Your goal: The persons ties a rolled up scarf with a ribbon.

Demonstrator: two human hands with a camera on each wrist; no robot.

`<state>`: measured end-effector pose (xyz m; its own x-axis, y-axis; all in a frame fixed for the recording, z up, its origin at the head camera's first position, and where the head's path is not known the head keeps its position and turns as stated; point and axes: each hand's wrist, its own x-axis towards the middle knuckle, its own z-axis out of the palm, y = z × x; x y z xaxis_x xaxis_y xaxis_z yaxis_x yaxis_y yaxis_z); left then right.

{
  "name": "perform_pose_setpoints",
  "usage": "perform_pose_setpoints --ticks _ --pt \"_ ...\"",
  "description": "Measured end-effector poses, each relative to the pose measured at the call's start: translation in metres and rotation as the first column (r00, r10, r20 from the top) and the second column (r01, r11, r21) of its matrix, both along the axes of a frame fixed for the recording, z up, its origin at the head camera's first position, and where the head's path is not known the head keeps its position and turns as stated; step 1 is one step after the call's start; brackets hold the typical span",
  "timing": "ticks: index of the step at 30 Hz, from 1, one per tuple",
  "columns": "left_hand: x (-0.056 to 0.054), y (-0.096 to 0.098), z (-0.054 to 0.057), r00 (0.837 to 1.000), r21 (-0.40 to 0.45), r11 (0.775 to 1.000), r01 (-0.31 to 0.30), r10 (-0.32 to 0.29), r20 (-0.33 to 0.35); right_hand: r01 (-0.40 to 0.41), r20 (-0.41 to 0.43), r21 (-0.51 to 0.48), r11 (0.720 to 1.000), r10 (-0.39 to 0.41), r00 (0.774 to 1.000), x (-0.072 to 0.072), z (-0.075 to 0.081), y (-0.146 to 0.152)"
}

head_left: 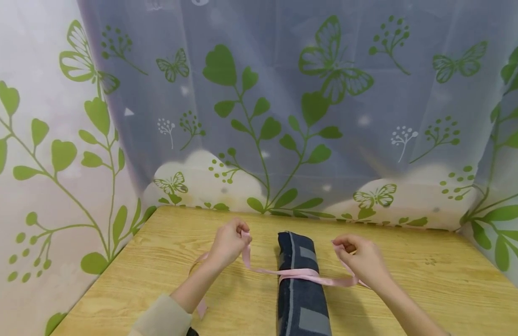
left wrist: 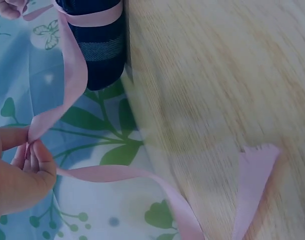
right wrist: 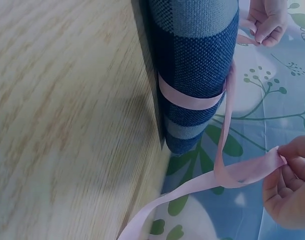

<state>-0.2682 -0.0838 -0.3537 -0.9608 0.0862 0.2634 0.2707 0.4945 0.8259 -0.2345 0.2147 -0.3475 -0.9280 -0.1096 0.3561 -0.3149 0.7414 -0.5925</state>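
Observation:
A rolled dark blue and grey checked cloth (head_left: pixel 303 303) lies lengthwise on the table, with a pink ribbon (head_left: pixel 298 274) wrapped around its middle. To the left of the roll, my left hand (head_left: pixel 229 242) pinches one length of the ribbon between thumb and fingers. That length's frayed end (left wrist: pixel 257 175) trails down over the wood in the left wrist view. On the other side, my right hand (head_left: pixel 364 256) pinches the ribbon's other length (right wrist: pixel 252 167), which loops and hangs below the fingers. Both lengths run from the top of the roll out to the hands.
The light wooden table (head_left: pixel 410 252) reaches back to a hanging curtain (head_left: pixel 259 116) printed with green leaves and butterflies. Similar printed fabric (head_left: pixel 45 163) covers the left side. A beige sleeve (head_left: pixel 164 317) covers my left forearm.

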Motion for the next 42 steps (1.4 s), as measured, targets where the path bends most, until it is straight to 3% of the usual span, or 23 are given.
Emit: perform_pose_setpoints --ticks 8,15,22,33,42 --pt "-0.002 0.001 0.000 1.000 -0.058 0.998 0.002 -0.002 0.004 -0.003 0.001 0.011 1.000 0.003 1.000 0.000 -0.001 -0.004" --pt "-0.001 0.009 0.004 0.998 -0.051 0.997 0.055 -0.056 -0.005 -0.023 -0.011 0.017 1.000 0.023 1.000 0.001 0.001 -0.006" --pt "0.000 0.020 0.006 0.996 -0.067 0.996 0.055 -0.059 -0.070 -0.060 -0.039 0.012 0.998 0.060 0.997 0.000 0.002 -0.009" --pt "0.002 0.036 0.013 0.991 0.009 0.998 0.070 -0.068 -0.112 -0.111 0.050 -0.067 0.992 0.114 0.992 0.000 0.001 -0.017" --pt "0.002 0.049 0.017 0.983 0.040 0.992 0.121 -0.115 -0.142 -0.129 0.091 -0.120 0.984 0.140 0.986 0.000 0.003 -0.023"
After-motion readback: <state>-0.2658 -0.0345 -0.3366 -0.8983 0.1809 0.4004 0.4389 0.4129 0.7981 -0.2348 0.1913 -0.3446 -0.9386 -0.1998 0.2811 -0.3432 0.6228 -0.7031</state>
